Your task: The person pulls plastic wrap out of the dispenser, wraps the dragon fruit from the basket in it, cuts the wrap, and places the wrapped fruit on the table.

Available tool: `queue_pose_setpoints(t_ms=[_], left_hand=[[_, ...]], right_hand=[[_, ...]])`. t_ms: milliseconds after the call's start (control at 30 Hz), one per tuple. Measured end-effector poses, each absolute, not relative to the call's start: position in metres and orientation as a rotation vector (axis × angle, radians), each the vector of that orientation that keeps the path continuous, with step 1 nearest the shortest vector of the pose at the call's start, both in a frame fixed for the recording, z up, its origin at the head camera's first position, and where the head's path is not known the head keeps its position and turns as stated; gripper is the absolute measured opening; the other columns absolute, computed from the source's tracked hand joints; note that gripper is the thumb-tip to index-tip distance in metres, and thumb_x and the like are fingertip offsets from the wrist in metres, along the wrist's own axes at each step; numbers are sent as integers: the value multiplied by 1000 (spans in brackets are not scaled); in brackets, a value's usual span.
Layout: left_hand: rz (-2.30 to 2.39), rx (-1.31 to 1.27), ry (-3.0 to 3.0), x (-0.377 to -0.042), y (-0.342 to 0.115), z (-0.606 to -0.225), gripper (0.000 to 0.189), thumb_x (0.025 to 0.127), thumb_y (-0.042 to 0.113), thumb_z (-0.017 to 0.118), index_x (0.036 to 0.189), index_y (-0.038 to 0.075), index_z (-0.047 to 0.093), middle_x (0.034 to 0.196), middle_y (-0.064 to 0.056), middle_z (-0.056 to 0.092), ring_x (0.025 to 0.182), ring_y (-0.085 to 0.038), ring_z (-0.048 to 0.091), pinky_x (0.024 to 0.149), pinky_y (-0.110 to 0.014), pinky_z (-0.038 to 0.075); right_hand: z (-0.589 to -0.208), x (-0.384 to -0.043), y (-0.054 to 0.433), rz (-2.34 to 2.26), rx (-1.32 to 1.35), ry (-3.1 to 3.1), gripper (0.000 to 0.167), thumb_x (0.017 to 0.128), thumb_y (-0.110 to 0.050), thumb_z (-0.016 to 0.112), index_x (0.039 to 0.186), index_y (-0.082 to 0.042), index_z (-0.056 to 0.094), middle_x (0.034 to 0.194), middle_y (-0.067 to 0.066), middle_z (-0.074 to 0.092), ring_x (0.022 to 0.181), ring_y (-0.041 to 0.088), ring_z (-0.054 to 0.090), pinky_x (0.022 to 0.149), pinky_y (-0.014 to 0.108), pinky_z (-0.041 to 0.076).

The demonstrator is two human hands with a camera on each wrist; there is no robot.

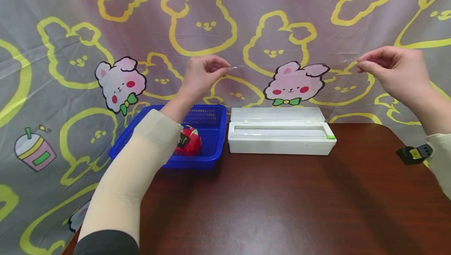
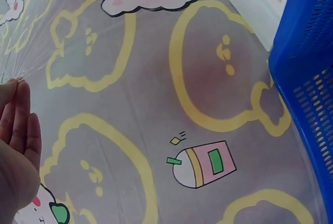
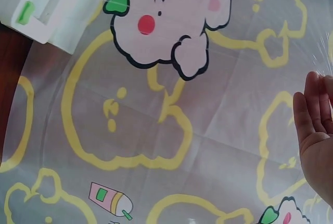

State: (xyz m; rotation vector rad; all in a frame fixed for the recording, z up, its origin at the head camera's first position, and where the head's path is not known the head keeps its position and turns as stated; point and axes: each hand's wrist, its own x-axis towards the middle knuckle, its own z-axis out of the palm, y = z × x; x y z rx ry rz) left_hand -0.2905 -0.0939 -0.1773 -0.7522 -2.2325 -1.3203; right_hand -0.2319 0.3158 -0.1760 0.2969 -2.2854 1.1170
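A sheet of clear cling film [image 2: 32, 60] is stretched between my two raised hands, nearly invisible against the curtain. My left hand [image 1: 205, 71] pinches one corner between thumb and fingertips, where creases fan out in the left wrist view. The other corner is pinched by my right hand [image 1: 396, 69], and creases spread from its fingertips in the right wrist view. Below and between the hands, a white cling film dispenser [image 1: 282, 147] stands on the table with its clear lid [image 1: 278, 115] raised. A pale roll [image 1: 278, 133] lies inside, and a green slider [image 1: 330, 137] sits at the right end.
Left of the dispenser, a blue plastic basket [image 1: 192, 163] holds a red packaged item [image 1: 193, 143], partly hidden by my left sleeve. The brown table [image 1: 267, 204] extends toward me. A patterned curtain [image 1: 243, 8] hangs behind and along the left.
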Motion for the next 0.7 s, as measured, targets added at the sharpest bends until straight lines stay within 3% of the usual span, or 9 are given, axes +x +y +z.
queue_pose_setpoints(t_ms=[233, 367, 500, 700], left_hand=[[-1321, -714, -2225, -288, -97, -173, 13, 86, 14, 76, 96, 6, 75, 90, -8, 73, 72, -16, 62, 65, -22, 47], [-1325, -675, -2215, -287, -97, -171, 14, 86, 17, 76, 97, 8, 75, 90, -2, 72, 77, -18, 63, 69, -23, 47], [-1378, -685, -2192, -285, -97, -166, 15, 87, 14, 75, 98, 5, 75, 92, -2, 72, 84, -17, 65, 77, -23, 50], [-1381, -750, -2120, -284, -96, -158, 15, 84, 9, 76, 96, 0, 74, 90, -7, 73, 81, -16, 68, 75, -24, 52]], right_hand=[[-168, -226, 318, 1139, 288, -2290, 11, 90, -13, 70, 87, -23, 74, 70, -24, 64, 57, -5, 54, 44, 13, 35], [-163, -223, 318, 1143, 298, -2281, 7, 90, -15, 71, 89, -21, 74, 74, -21, 64, 52, -1, 51, 44, 12, 38], [-158, -221, 317, 1150, 312, -2250, 3, 89, -15, 71, 91, -15, 74, 78, -20, 64, 54, -1, 51, 46, 11, 40], [-152, -220, 317, 1144, 323, -2226, 12, 89, -11, 71, 87, -23, 71, 81, -19, 64, 56, -1, 51, 45, 11, 42]])
